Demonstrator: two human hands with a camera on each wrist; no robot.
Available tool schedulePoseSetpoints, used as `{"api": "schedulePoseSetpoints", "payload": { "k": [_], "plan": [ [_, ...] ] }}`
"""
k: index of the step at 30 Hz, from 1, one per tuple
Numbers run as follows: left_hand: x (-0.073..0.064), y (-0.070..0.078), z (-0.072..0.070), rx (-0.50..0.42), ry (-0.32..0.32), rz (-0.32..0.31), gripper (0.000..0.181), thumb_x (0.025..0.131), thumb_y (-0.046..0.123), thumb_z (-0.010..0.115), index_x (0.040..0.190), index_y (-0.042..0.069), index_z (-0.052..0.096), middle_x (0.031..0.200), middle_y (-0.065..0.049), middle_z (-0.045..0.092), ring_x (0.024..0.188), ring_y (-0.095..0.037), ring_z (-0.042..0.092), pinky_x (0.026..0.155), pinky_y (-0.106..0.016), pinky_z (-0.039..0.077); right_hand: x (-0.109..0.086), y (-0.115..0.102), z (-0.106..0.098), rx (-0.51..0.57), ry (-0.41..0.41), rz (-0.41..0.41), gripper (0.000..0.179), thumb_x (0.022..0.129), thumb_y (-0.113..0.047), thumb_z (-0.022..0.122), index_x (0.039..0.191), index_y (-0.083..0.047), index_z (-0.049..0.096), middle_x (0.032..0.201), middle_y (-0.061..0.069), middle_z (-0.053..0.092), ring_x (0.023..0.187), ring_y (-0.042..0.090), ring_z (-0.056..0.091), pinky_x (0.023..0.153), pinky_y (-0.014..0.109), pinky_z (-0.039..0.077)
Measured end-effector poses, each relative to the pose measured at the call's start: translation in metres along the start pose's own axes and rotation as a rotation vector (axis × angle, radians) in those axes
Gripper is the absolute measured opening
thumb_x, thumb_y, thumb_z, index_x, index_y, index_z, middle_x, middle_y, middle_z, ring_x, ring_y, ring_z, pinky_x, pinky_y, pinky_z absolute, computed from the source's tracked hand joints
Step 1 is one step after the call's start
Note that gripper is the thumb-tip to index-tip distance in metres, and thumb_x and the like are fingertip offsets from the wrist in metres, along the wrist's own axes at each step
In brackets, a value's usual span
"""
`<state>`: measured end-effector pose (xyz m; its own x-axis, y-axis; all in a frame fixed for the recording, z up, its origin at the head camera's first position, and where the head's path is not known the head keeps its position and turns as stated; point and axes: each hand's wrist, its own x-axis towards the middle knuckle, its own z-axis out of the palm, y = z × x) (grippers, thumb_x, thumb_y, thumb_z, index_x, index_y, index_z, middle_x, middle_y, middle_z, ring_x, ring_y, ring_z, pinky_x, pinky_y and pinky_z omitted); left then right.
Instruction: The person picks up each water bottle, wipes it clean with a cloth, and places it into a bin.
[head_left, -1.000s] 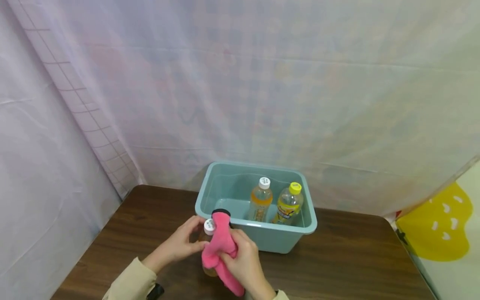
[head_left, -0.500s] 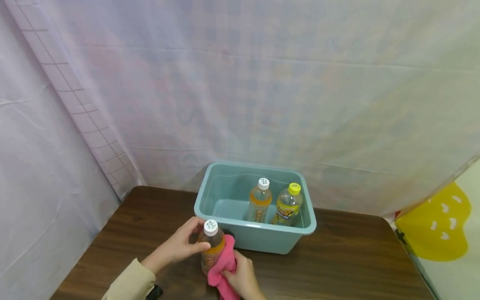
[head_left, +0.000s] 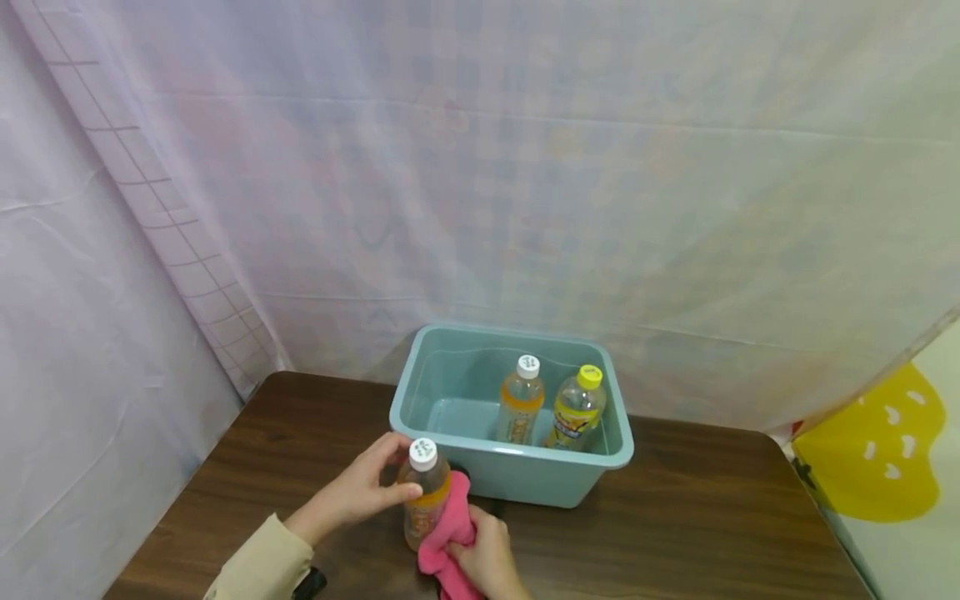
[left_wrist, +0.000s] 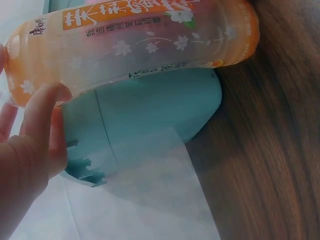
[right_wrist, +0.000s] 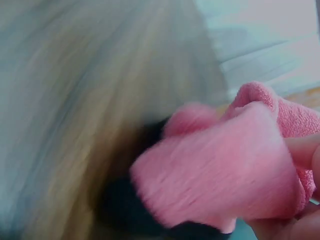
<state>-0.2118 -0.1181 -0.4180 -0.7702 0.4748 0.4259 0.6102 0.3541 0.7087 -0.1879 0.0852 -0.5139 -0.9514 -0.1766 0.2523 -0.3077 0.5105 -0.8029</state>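
Note:
My left hand (head_left: 362, 490) grips a clear plastic bottle (head_left: 424, 510) near its shoulder, thumb on the near side. The bottle has a white cap and an orange label, and it stands upright in front of the basin. In the left wrist view, the bottle (left_wrist: 150, 42) shows its printed label with white flowers, and the left hand (left_wrist: 32, 137) holds its capped end. My right hand (head_left: 487, 552) holds a bunched pink cloth (head_left: 452, 533) against the bottle's right side. Up close in the right wrist view, the fluffy cloth (right_wrist: 215, 165) hides much of the fingers.
A blue-green plastic basin (head_left: 517, 479) stands on the dark wooden table (head_left: 690, 517), just beyond the held bottle. Inside it, on the right, are a white-capped bottle (head_left: 521, 404) and a yellow-capped bottle (head_left: 577, 408). A pale curtain (head_left: 525, 183) hangs behind the table.
The right hand has moved down with the pink cloth, from over the bottle's upper part to its lower right side. More of the bottle now shows. The left hand stays almost in place.

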Motion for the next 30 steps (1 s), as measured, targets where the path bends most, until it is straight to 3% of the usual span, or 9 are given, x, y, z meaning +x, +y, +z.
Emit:
{"api": "schedulePoseSetpoints", "payload": {
  "k": [5, 9, 13, 16, 22, 28, 30],
  "plan": [
    [-0.001, -0.002, 0.002, 0.013, 0.029, 0.059, 0.039, 0.074, 0.011, 0.073, 0.106, 0.002, 0.052, 0.100, -0.009, 0.054, 0.093, -0.007, 0.051, 0.080, -0.029, 0.048, 0.000, -0.025, -0.006, -0.024, 0.165, -0.147, 0.027, 0.058, -0.006, 0.078, 0.081, -0.009, 0.065, 0.074, 0.001, 0.065, 0.065, 0.006, 0.055, 0.055, 0.023, 0.045],
    [-0.002, -0.003, 0.002, 0.005, 0.036, 0.077, 0.039, 0.074, 0.011, 0.074, 0.105, 0.002, 0.052, 0.099, -0.008, 0.054, 0.092, -0.005, 0.050, 0.078, -0.028, 0.047, 0.001, -0.051, -0.015, -0.112, 0.259, -0.243, 0.033, 0.057, -0.006, 0.079, 0.087, -0.009, 0.066, 0.081, 0.000, 0.063, 0.071, 0.011, 0.059, 0.059, 0.026, 0.049],
    [-0.003, -0.004, 0.002, -0.019, 0.032, 0.093, 0.037, 0.075, 0.007, 0.071, 0.106, 0.001, 0.052, 0.098, -0.009, 0.052, 0.090, -0.005, 0.049, 0.075, -0.028, 0.048, 0.006, -0.072, -0.026, -0.158, 0.310, -0.337, 0.045, 0.058, -0.006, 0.081, 0.101, -0.008, 0.067, 0.097, 0.004, 0.065, 0.087, 0.017, 0.063, 0.070, 0.031, 0.053],
    [-0.003, -0.005, 0.002, -0.035, 0.032, 0.099, 0.035, 0.075, 0.003, 0.068, 0.106, 0.001, 0.052, 0.098, -0.009, 0.051, 0.090, -0.004, 0.048, 0.073, -0.028, 0.048, 0.012, -0.084, -0.032, -0.168, 0.321, -0.379, 0.047, 0.058, -0.007, 0.081, 0.103, -0.008, 0.067, 0.099, 0.005, 0.065, 0.089, 0.017, 0.063, 0.071, 0.032, 0.053],
    [-0.001, -0.005, 0.004, -0.028, 0.040, 0.095, 0.035, 0.076, 0.004, 0.068, 0.107, 0.001, 0.052, 0.098, -0.009, 0.052, 0.089, -0.005, 0.048, 0.072, -0.028, 0.047, 0.015, -0.084, -0.035, -0.133, 0.293, -0.271, 0.049, 0.058, -0.010, 0.082, 0.104, -0.007, 0.066, 0.084, 0.000, 0.063, 0.074, 0.012, 0.060, 0.064, 0.027, 0.050],
    [-0.001, -0.005, 0.006, 0.021, 0.055, 0.077, 0.039, 0.074, 0.009, 0.073, 0.106, 0.001, 0.052, 0.100, -0.010, 0.054, 0.093, -0.006, 0.049, 0.078, -0.028, 0.047, 0.009, -0.063, -0.028, 0.016, 0.223, -0.068, 0.039, 0.057, -0.007, 0.080, 0.094, -0.006, 0.067, 0.082, 0.002, 0.066, 0.071, 0.008, 0.058, 0.062, 0.024, 0.048],
    [-0.001, -0.004, 0.006, 0.037, 0.057, 0.064, 0.038, 0.074, 0.011, 0.072, 0.106, 0.002, 0.052, 0.099, -0.008, 0.054, 0.092, -0.006, 0.049, 0.078, -0.027, 0.046, 0.007, -0.053, -0.022, 0.063, 0.194, -0.037, 0.036, 0.057, -0.005, 0.079, 0.091, -0.004, 0.066, 0.080, 0.005, 0.067, 0.068, 0.006, 0.056, 0.059, 0.023, 0.047]
  ]
}}
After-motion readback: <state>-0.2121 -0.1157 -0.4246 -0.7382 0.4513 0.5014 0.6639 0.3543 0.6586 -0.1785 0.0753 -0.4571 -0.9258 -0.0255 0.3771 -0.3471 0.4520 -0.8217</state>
